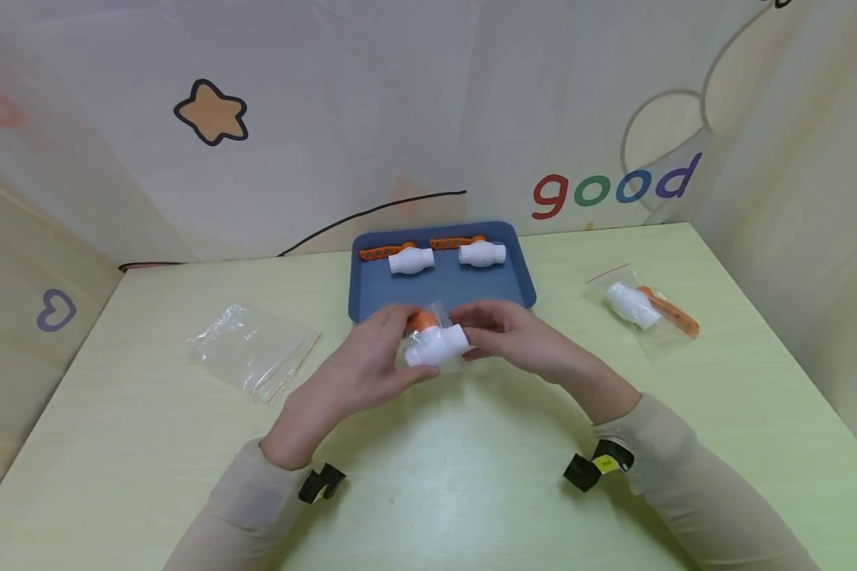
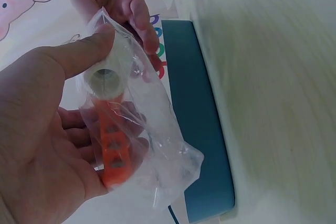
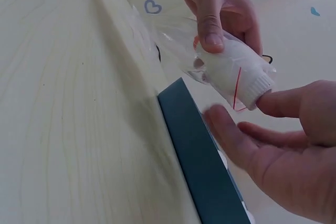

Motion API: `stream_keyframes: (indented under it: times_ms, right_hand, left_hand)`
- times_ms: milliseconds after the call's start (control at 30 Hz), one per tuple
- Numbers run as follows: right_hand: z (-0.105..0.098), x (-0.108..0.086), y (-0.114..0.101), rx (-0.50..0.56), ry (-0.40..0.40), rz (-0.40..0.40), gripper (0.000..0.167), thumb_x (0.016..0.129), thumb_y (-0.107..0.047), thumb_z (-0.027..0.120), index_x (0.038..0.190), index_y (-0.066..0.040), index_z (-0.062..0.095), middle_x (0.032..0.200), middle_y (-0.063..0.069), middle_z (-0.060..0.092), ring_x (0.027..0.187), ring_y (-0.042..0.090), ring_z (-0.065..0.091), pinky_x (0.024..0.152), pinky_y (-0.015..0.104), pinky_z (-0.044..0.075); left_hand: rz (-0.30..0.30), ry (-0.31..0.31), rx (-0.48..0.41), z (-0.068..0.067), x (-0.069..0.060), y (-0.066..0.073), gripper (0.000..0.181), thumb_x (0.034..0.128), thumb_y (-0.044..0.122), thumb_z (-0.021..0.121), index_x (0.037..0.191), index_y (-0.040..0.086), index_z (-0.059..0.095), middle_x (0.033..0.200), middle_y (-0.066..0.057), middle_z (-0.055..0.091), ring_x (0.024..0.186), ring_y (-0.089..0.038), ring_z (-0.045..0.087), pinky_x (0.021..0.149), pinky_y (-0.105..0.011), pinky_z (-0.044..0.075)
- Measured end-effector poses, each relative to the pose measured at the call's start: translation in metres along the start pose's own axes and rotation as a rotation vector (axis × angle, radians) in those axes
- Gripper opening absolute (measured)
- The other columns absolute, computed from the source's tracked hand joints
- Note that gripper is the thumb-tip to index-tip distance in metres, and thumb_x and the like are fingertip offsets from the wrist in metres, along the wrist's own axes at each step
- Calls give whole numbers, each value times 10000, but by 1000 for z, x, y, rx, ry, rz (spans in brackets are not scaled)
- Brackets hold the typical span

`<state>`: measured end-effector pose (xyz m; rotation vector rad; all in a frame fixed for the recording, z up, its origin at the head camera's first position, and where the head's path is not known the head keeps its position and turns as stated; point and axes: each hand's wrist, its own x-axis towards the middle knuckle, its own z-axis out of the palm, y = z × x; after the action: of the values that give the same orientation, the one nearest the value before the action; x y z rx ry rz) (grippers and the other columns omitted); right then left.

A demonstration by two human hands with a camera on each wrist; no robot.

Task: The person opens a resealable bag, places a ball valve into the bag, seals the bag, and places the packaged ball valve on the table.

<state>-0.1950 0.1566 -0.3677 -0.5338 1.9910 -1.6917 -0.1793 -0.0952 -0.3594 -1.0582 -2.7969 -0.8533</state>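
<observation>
A white ball valve (image 1: 437, 347) with an orange lever handle (image 2: 114, 148) lies inside a clear zip bag (image 2: 178, 166), held above the table in front of the tray. My left hand (image 1: 364, 357) grips valve and bag, thumb on the white body and fingers behind the handle. One ribbed white end (image 3: 258, 88) sticks out by the bag's red-lined mouth. My right hand (image 1: 517, 341) is at that end: in the right wrist view its thumb touches the rim, while the other fingers are spread and apart from the bag.
Behind the hands stands a blue tray (image 1: 443, 297) with two white valve bodies, each beside an orange handle. Flat clear bags (image 1: 253, 349) lie at the left. Another bagged valve (image 1: 632, 305) lies at the right. A printed cloth (image 1: 400, 119) hangs along the table's back edge.
</observation>
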Motion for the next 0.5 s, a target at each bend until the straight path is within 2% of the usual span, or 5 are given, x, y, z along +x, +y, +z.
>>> stream_keyframes:
  times_ms: [100, 167, 500]
  right_hand:
    - [-3, 0, 3, 61, -65, 29, 413, 1085, -37, 466, 1458, 136, 434, 1378, 269, 556, 1103, 312, 667, 941, 413, 554]
    - [-4, 1, 4, 81, -76, 35, 403, 1086, -25, 460, 1448, 152, 441, 1349, 277, 575, 1062, 291, 683, 929, 404, 559]
    - [-4, -1, 4, 89, 1, 39, 338, 1053, 3, 526, 1353, 160, 530, 1256, 258, 636, 984, 268, 707, 883, 398, 580]
  left_hand:
    - [6, -13, 11, 1, 0, 1, 716, 860, 289, 868, 1360, -79, 510, 1237, -145, 599, 1080, -262, 593, 911, -382, 538]
    - [8, -18, 14, 1, 0, 2, 722, 862, 300, 865, 1365, -75, 509, 1242, -140, 595, 1081, -262, 595, 912, -379, 539]
    - [6, -18, 4, 0, 1, 3, 763, 876, 348, 846, 1418, -52, 488, 1244, -112, 585, 1078, -264, 595, 894, -372, 538]
